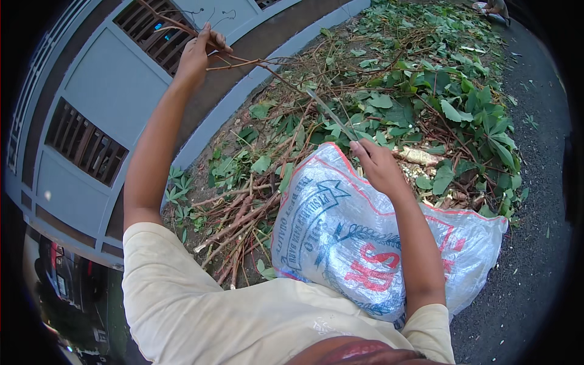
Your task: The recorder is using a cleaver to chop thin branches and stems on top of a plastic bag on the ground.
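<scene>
My left hand [198, 56] is raised at the upper left, its fingers closed round a thin brown branch [281, 78] with side twigs. The branch slants down to the right from that hand. In my right hand [378, 164] is a long knife, its narrow blade [331, 114] pointing up and left. The blade's tip meets or overlaps the lower end of the branch; contact cannot be told for sure. Most of the handle is hidden by my fingers. Below my right forearm lies a white woven plastic sack [322, 225] with red and blue print, spread against my front.
Cut brown stems [243, 213] lie left of the sack. A heap of green leaves [438, 91] and stalks stretches ahead, with pale chopped pieces [420, 157] beyond the sack. A grey wall [109, 79] stands left, dark pavement [535, 152] right. Another person [497, 8] is far off.
</scene>
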Motion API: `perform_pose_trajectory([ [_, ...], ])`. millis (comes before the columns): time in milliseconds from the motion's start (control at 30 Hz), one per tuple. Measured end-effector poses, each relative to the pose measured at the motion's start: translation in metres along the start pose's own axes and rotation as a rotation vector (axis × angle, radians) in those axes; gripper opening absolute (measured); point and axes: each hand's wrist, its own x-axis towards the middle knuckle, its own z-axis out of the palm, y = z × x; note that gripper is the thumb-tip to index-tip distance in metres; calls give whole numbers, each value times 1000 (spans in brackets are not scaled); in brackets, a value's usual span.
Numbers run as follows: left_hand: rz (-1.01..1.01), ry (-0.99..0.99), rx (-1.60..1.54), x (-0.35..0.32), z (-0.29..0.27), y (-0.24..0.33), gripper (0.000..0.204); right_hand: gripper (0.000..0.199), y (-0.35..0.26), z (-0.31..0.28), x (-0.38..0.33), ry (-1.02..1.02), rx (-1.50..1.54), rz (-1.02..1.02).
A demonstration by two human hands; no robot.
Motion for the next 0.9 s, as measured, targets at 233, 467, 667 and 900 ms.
perform_pose_trajectory([
  [233, -238, 282, -674, -72, 40, -80, 47, 49, -14, 15, -9, -25, -384, -221],
  [467, -313, 324, -806, -125, 90, -113, 50, 49, -22, 32, -8, 28, -401, -312],
  [667, -99, 327, -798, -155, 140, -97, 50, 50, -17, 33, 2, 13, -347, -75],
  [900, 35, 505, -746, -196, 181, -74, 50, 52, -2, 24, 15, -1, -324, 61],
])
